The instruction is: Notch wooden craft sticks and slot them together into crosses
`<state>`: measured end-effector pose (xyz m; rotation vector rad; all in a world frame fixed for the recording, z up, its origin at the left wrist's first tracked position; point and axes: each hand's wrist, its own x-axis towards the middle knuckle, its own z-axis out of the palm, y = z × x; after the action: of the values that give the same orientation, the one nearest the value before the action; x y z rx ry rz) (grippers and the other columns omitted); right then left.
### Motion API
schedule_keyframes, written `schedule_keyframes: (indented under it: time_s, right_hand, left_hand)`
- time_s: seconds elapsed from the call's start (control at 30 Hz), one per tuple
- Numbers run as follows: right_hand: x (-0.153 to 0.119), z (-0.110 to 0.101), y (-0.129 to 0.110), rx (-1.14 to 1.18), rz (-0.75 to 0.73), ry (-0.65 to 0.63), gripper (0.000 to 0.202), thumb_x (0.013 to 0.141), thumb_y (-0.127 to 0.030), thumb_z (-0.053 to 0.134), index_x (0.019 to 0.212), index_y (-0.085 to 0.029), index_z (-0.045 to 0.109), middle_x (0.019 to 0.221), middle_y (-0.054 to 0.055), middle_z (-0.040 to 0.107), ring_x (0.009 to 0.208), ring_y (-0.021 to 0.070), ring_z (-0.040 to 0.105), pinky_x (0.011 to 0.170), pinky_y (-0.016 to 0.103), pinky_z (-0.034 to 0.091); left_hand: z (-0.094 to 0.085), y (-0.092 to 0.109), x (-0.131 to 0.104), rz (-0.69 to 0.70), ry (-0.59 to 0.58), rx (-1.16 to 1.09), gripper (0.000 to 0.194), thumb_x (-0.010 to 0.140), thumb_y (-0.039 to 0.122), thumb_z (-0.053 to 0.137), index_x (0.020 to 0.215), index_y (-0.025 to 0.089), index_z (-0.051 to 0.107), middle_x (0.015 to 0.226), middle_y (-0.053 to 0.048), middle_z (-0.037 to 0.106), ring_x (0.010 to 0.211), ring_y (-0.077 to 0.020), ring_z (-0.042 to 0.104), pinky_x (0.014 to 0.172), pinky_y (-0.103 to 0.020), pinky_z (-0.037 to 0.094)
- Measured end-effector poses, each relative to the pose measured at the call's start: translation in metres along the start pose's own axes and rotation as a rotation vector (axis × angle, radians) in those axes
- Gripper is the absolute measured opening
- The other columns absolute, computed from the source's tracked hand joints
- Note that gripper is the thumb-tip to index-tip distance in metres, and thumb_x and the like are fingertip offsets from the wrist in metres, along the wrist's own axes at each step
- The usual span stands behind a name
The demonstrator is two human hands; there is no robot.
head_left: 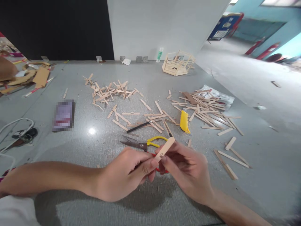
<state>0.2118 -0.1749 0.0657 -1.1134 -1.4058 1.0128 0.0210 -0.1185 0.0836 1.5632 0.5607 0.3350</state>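
Observation:
My left hand (122, 175) pinches the lower end of a wooden craft stick (167, 147) between thumb and fingers. From the other side, the thumb and fingers of my right hand (192, 172) close on the same stick, near a small notch or mark in it. The stick points up and to the right above the table. Just beyond my hands lie scissors (136, 143) with dark blades and yellow handles, partly covered by my fingers. Something red (158, 170) shows behind my fingertips, mostly hidden. A dark, thin tool (139, 126) rests among loose sticks further back.
Craft sticks lie in a left pile (110, 92) and a right pile (207, 106) near a plastic packet (223, 97). A yellow cutter (184, 121) lies between. Behind stand a stick frame (177, 67) and a glue stick (160, 55). Cables (23, 125) and a purple pack (63, 115) are left.

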Motion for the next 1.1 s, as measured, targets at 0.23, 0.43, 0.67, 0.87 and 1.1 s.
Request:
schedule_keyframes:
  time_s: [0.23,0.43,0.67,0.87,1.1]
  right_hand:
    - [-0.001,0.005,0.001,-0.058,0.011,0.044,0.013,0.095,-0.021,0.062,0.081,-0.02,0.064,0.07,0.003,0.068,0.057,0.0146,0.066,0.052,0.024,0.057]
    - [0.001,-0.002,-0.003,-0.048,0.039,0.052,0.013,0.094,-0.019,0.06,0.082,-0.019,0.066,0.065,0.0,0.064,0.051,0.0112,0.059,0.048,0.02,0.052]
    - [0.006,-0.006,-0.008,0.197,0.188,-0.089,0.018,0.093,-0.032,0.074,0.085,-0.017,0.069,0.074,0.002,0.069,0.049,0.0094,0.06,0.043,0.019,0.05]
    - [0.007,-0.006,-0.005,0.266,0.286,-0.153,0.022,0.099,-0.037,0.067,0.09,-0.017,0.064,0.074,0.002,0.07,0.051,0.0109,0.065,0.047,0.022,0.059]
    - [0.011,-0.008,-0.008,0.195,0.373,-0.148,0.033,0.094,-0.046,0.072,0.082,-0.017,0.063,0.069,0.0,0.066,0.05,0.0111,0.067,0.047,0.02,0.058]
  left_hand:
    - [0.003,-0.002,-0.001,-0.018,0.053,0.112,0.056,0.108,0.055,0.038,0.069,0.017,0.051,0.054,0.006,0.041,0.048,-0.0075,0.036,0.05,-0.021,0.03]
    - [0.002,-0.002,-0.001,0.041,0.12,0.255,0.051,0.11,0.046,0.035,0.07,0.018,0.051,0.052,0.007,0.039,0.047,-0.0078,0.037,0.05,-0.022,0.03]
    - [-0.002,0.001,0.0,0.054,0.095,0.375,0.043,0.109,0.034,0.039,0.07,0.019,0.049,0.053,0.008,0.033,0.047,-0.0072,0.032,0.052,-0.021,0.028]
    - [-0.001,-0.006,0.001,0.06,0.131,0.412,0.044,0.109,0.033,0.038,0.068,0.019,0.044,0.056,0.007,0.034,0.051,-0.0081,0.032,0.054,-0.022,0.029]
    - [-0.002,-0.009,0.002,0.036,0.177,0.487,0.04,0.107,0.03,0.039,0.069,0.019,0.044,0.054,0.007,0.037,0.05,-0.0083,0.034,0.056,-0.023,0.029]
